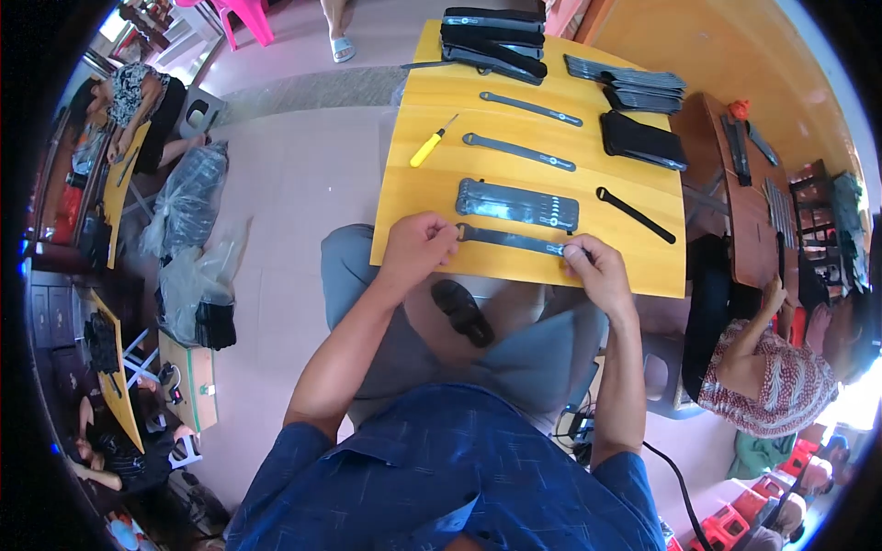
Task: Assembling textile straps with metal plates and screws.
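A dark grey strap [510, 241] with a looped end stretches between my two hands along the table's near edge. My left hand [420, 250] is closed at its looped left end, and my right hand [599, 274] pinches the right end. Just beyond it lies a neat stack of grey straps [505, 200], side by side. Two single grey straps, a nearer one [524, 152] and a farther one [533, 108], lie farther out. A black strap [634, 214] rests slanted at the right, and a yellow-handled screwdriver [428, 150] lies at the left.
Bundles of black straps [491, 44] and grey straps [634, 78] sit at the yellow table's [395, 197] far side, with a black bundle [640, 140] at right. A person in a patterned top [772, 376] works at a brown table [735, 211] on the right. Plastic-wrapped bags [188, 197] stand left.
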Tool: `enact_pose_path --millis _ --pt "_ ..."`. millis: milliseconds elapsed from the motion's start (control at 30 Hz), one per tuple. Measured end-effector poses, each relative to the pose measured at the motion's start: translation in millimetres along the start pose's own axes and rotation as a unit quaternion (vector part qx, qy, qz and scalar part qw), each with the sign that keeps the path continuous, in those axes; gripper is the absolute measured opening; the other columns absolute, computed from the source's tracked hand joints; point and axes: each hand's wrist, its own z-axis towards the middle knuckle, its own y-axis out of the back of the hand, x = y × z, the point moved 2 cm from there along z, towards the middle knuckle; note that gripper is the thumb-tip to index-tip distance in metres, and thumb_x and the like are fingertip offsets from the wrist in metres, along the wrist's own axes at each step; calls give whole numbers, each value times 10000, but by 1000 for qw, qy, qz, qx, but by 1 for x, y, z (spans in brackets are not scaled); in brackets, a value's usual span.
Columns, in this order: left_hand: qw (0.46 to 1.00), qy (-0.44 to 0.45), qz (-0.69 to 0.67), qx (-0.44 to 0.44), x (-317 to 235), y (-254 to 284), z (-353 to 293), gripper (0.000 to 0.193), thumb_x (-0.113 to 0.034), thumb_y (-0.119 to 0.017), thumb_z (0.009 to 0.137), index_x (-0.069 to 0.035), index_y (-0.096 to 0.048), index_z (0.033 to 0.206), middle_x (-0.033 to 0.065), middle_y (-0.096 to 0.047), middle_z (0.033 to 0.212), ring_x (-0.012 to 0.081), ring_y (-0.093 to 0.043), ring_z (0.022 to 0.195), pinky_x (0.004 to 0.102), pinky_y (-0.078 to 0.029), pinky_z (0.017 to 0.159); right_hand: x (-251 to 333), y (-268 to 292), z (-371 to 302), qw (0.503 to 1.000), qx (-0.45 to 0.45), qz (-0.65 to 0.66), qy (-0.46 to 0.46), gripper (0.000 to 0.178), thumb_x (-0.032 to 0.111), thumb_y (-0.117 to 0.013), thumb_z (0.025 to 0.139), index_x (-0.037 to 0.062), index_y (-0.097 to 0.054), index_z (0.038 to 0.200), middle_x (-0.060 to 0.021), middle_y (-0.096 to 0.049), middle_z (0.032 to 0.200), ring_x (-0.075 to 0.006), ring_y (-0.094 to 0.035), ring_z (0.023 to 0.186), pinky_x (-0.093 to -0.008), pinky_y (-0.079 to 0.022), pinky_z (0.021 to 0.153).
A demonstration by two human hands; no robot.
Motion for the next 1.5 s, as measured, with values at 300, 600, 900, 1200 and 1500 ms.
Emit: enact_pose_path --millis 300,600,900,1200,1500 --pt "987 -35 157 -26 3 8 30 178 -164 -673 939 4 -709 892 87 -669 682 161 -648 602 328 -504 572 -17 7 25 997 -60 26 -43 136 144 -656 1019 16 -685 982 31 -611 747 -53 -552 672 -220 -463 630" --pt "952 -113 284 -20 -1 7 46 166 -164 -666 951 -7 -693 909 89 -661 668 153 -644 608 323 -493 582 -18 9 34 994 -78 18 -78 141 136 -649 1021 8 -697 988 26 -630 773 -56 -553 687 -223 -469 638" --pt "950 -56 307 -11 -19 6 50 202 -215 -654 925 -26 -699 870 179 -711 812 386 -695 787 481 -536 731 -20 8 37 990 -86 5 -110 143 140 -647 1025 15 -694 972 40 -603 752 -42 -512 637 -216 -412 574" --pt "947 -82 310 -14 -12 6 52 194 -202 -693 919 -11 -697 882 148 -657 683 269 -646 610 396 -490 591 -16 7 37 990 -93 -3 -107 152 133 -642 1025 8 -680 948 36 -596 742 -42 -512 634 -214 -417 575" --pt "941 -70 331 -19 -18 2 51 198 -205 -674 906 -26 -679 819 177 -694 736 389 -689 716 493 -537 688 -20 6 36 990 -103 11 -98 147 126 -650 1024 11 -684 941 53 -591 734 -29 -501 624 -203 -404 566"
